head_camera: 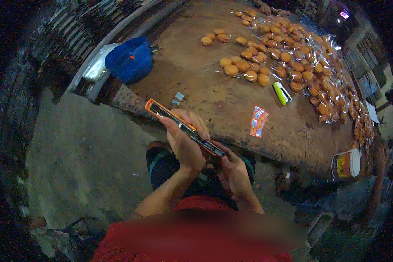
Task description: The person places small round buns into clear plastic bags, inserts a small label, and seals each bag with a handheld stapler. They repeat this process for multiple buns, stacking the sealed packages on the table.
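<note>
I hold an orange stapler (157, 109), unfolded into a long strip so that its metal inside shows, above my lap at the table's near edge. My left hand (185, 147) wraps around its middle, thumb along one side and fingers along the other. At the lower right end, the fingers of my right hand (234, 167) pinch the stapler's metal tip. Small grey pieces (179, 96), perhaps staple strips, lie on the wooden table (216, 101) just beyond my left hand. Red printed labels (258, 121) lie to the right, with a lime-green stapler (282, 93) further off.
Round brown buns (242, 66) lie loose and in clear plastic bags (309, 75) across the right side. A blue cloth or bag (129, 60) sits at the left edge, a lidded plastic tub (346, 163) at the right. Another person's hand (265, 8) shows at the far end.
</note>
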Tool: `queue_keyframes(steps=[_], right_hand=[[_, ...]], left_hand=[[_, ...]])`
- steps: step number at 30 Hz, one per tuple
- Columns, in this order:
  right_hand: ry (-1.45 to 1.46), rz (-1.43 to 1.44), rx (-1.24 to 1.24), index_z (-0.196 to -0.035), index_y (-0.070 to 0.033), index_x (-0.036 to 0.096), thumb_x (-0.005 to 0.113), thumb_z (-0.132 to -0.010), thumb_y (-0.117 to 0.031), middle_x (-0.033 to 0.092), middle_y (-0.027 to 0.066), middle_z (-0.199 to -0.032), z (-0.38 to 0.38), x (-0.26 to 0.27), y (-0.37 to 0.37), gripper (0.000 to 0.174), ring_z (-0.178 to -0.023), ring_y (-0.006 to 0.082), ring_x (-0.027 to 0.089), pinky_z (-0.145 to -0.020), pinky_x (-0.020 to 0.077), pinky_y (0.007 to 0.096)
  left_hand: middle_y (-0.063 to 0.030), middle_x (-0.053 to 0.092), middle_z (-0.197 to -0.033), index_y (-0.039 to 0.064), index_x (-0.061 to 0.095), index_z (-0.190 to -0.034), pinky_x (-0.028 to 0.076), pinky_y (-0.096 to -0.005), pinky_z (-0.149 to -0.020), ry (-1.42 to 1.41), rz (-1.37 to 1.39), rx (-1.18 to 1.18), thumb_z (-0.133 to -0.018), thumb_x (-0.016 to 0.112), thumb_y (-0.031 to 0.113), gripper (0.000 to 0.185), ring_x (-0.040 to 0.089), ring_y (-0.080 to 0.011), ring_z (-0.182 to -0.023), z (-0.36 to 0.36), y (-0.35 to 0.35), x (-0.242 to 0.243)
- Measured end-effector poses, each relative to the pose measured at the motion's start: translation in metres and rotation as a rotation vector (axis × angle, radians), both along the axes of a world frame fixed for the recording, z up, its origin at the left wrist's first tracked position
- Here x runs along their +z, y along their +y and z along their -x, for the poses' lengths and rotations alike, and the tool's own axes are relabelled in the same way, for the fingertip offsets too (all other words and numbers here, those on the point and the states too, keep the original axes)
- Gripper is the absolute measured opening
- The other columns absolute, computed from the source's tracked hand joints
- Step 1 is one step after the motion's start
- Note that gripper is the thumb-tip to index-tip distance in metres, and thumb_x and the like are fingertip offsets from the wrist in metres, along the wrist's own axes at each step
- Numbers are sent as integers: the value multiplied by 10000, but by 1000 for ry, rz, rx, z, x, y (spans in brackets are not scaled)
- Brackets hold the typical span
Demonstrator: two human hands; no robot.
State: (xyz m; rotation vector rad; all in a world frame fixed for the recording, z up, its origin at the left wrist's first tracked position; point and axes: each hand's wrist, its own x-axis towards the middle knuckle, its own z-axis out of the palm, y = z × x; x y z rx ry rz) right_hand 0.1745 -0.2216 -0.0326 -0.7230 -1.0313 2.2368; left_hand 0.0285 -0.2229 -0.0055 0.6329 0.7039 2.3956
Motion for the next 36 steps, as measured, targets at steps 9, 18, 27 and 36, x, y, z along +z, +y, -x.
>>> queue_keyframes(steps=[9, 18, 27, 36], right_hand=[[91, 34, -373, -1392, 24, 512, 618, -1014, -270, 639, 81, -1276, -27, -11, 21, 491, -1148, 192, 633, -966, 531, 328], [-120, -276, -539, -1305, 39, 605, 626, -1015, -221, 670, 107, -1236, -31, 4, 28, 390, -1121, 188, 633, -1018, 473, 321], [-269, -469, -978, -1063, 14, 685, 517, -1055, -277, 731, 112, -942, -65, 8, 114, 336, -857, 175, 677, -783, 530, 301], [-1322, -1227, -714, -1137, -26, 678, 732, -903, -362, 688, 163, -1070, -97, 21, 204, 414, -989, 312, 643, -890, 498, 415]], left_hand=[[-107, 504, -1512, 120, 594, -1380, 477, -393, -1056, 1473, 403, -19, -685, 782, 19, 727, 568, -315, -1287, 4, -5, -6], [46, 394, -1587, 345, 470, -1482, 579, -405, -934, 1609, 803, -320, -668, 749, -1, 928, 670, -344, -1123, -17, -5, 8], [-203, 555, -1420, 38, 573, -1359, 420, -442, -1097, 1445, 471, 134, -822, 801, 303, 641, 535, -393, -1298, 20, 8, 1], [-176, 661, -1125, 9, 636, -1177, 466, -456, -957, 1237, 491, 361, -893, 732, 290, 411, 605, -388, -1077, 62, 23, -52]])
